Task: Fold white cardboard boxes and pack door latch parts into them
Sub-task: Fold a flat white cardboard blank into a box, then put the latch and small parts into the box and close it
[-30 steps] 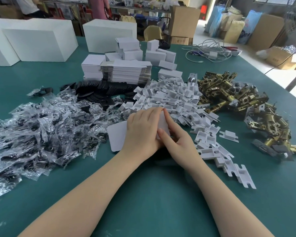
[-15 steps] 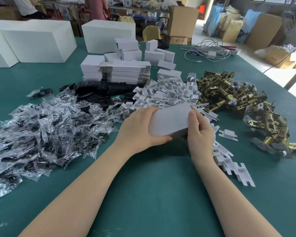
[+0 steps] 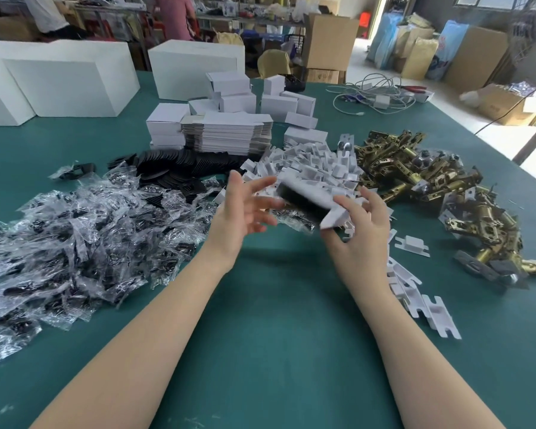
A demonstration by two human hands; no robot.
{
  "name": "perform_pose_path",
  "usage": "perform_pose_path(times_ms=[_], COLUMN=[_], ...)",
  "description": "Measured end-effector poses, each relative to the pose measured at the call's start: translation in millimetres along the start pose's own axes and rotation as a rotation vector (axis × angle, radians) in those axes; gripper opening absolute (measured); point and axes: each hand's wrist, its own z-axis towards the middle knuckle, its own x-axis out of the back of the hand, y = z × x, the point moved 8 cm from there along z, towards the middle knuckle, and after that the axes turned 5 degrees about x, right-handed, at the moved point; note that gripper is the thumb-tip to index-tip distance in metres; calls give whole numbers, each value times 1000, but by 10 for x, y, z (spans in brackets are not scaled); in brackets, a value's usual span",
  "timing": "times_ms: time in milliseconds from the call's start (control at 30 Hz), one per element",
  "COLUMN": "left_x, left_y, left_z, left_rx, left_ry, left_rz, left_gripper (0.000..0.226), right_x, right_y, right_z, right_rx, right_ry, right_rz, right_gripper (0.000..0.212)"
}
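Observation:
A small white cardboard box [image 3: 310, 193] hangs tilted above the green table [image 3: 276, 335], its dark open end facing me, blurred by motion. My right hand [image 3: 364, 224] grips its lower right end with curled fingers. My left hand [image 3: 242, 215] is beside the box's left end with fingers spread and loose; whether they touch it I cannot tell. Behind the box lies a heap of white plastic inserts [image 3: 316, 162]. Brass latch parts [image 3: 430, 178] are piled to the right. A stack of flat box blanks [image 3: 229, 134] stands further back.
Clear bags of black parts [image 3: 75, 236] cover the left of the table, with loose black plates [image 3: 167, 168] behind them. Folded small boxes [image 3: 279, 100] and large white cartons [image 3: 68, 82] stand at the back. Cables [image 3: 375, 97] lie far right. More white inserts [image 3: 415, 292] trail near my right forearm.
The box has been lifted off the table and turned so its open end faces me. My left hand has let go of it and spread its fingers; my right hand keeps hold.

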Motion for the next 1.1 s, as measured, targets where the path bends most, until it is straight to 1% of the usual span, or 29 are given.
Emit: perform_pose_path(times_ms=[33, 67, 133, 167, 233, 367, 400, 467, 533, 567, 600, 633, 700, 733, 767, 800, 867, 900, 933, 1000, 1100], left_x=[-35, -90, -216, -267, -278, -111, -103, -92, -82, -77, -75, -71, -77, -87, -97, -107, -120, -125, -128, -127, -131], left_y=[25, 78, 81, 46, -13, -147, -175, -213, -228, -236, -245, -256, -264, -257, -246, -240, -236, -240, -246, -256, -256], left_z=[-10, -53, -104, -103, -82, 23, 35, 61, 82, 86, 90, 93, 84, 75, 70, 66, 70, 74, 78, 81, 73], left_rx=[-23, -84, -183, -187, -201, -132, -123, -107, -91, -86, -83, -82, -86, -95, -107, -114, -112, -105, -96, -80, -68], left_ry=[-34, -51, -99, -129, -140, -80, -87, -95, -91, -93, -95, -94, -84, -79, -76, -76, -78, -81, -84, -88, -93], left_rz=[-38, 22, 131, 115, 117, 244, 271, 289, 287, 272, 253, 233, 202, 188, 174, 163, 149, 146, 142, 133, 126], left_gripper=[65, 64, 68, 68, 55, 43, 41, 37, 34, 33, 32, 33, 35, 37, 39, 40, 41, 41, 40, 38, 38], right_x=[28, 22, -74, -145, -227, -313, -307, -179, 75, 206, 333, 463, 799, 1002, 1213, 1397, 1637, 1701, 1734, 1739, 1703], right_y=[-13, -24, -29, -29, -22, -26, -42, -50, -21, 24, 64, 125, 334, 518, 753, 998, 1379, 1484, 1534, 1541, 1537], right_z=[13, 28, 22, -3, -46, -60, -70, -38, 108, 220, 347, 485, 726, 832, 901, 919, 828, 787, 767, 760, 735], right_rx=[28, 47, 5, -31, -58, -1, -13, -110, -197, -213, -202, -170, -127, -151, -234, -355, -554, -596, -603, -579, -584], right_ry=[27, 23, -82, -154, -252, -360, -348, -208, -39, -13, -36, -89, -168, -200, -256, -344, -584, -669, -703, -684, -705], right_rz=[-2, 26, 153, 216, 228, 86, 80, 136, 193, 165, 72, -75, -497, -704, -859, -954, -1058, -1088, -1095, -1058, -1055], right_gripper=[23, 22, 19, 19, 33, 43, 50, 63, 62, 58, 56, 54, 43, 36, 29, 25, 27, 33, 40, 46, 39])
